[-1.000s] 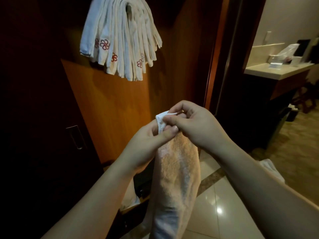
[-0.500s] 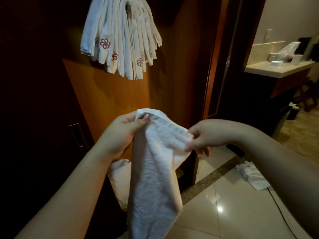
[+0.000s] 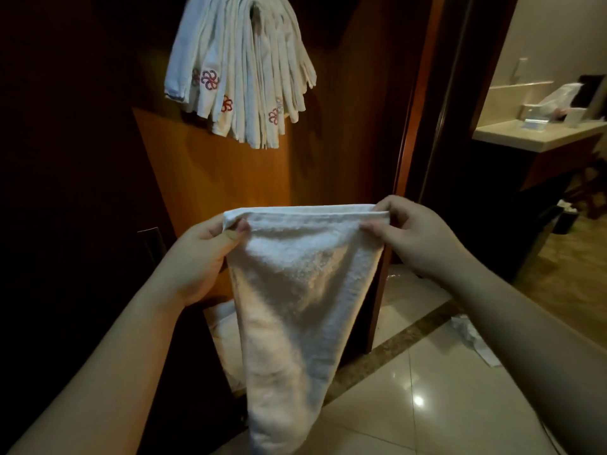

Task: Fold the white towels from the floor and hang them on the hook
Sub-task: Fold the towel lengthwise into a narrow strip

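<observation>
Left hand (image 3: 200, 257) and right hand (image 3: 417, 238) pinch white towel (image 3: 295, 297) corners.

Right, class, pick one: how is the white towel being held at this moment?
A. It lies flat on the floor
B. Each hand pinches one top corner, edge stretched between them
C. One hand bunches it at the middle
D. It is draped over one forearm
B: the left hand and right hand each pinch a top corner of the white towel, its upper edge stretched between them.
</observation>
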{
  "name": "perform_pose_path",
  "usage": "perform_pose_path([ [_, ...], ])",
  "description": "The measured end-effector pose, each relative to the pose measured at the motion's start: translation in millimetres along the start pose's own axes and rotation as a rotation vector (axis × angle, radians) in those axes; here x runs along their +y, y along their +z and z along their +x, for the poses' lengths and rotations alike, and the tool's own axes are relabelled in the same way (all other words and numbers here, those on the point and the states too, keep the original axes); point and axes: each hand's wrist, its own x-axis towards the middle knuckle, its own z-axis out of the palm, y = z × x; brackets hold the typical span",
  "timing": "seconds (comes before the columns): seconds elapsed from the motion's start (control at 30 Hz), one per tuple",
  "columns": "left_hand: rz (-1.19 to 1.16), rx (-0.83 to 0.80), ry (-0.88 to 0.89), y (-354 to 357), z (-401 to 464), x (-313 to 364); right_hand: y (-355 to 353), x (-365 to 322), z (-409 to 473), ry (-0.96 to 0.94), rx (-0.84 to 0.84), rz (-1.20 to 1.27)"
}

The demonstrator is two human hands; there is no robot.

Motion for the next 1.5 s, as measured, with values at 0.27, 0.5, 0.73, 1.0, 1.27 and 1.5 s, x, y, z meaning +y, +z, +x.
perform_pose_path([
  [0.27, -0.15, -0.04, 0.025, 15, -1, -2, 21, 1, -8, 0.001, 0.388, 0.349],
  [0.5, -0.235, -0.043, 0.047, 21, 3, -8, 14, 7, -17, -0.136, 0.479, 0.08],
  [0.73, -0.337, 0.013, -0.061, 32, 6, -18, -2, 20, -19, 0.338, -0.316, 0.723],
  [1.0, -0.306, -0.007, -0.235, 29, 11, -38, 18, 56, -32, 0.487, -0.25, 1.015],
  [1.27, 0.138, 0.536, -0.253, 77, -17, -69, 73, 47, -52, 0.584, 0.078, 0.444],
  [1.5, 0.114, 0.649, -0.098, 130, -69, -85, 127, -1, -98, 0.415, 0.232, 0.293],
])
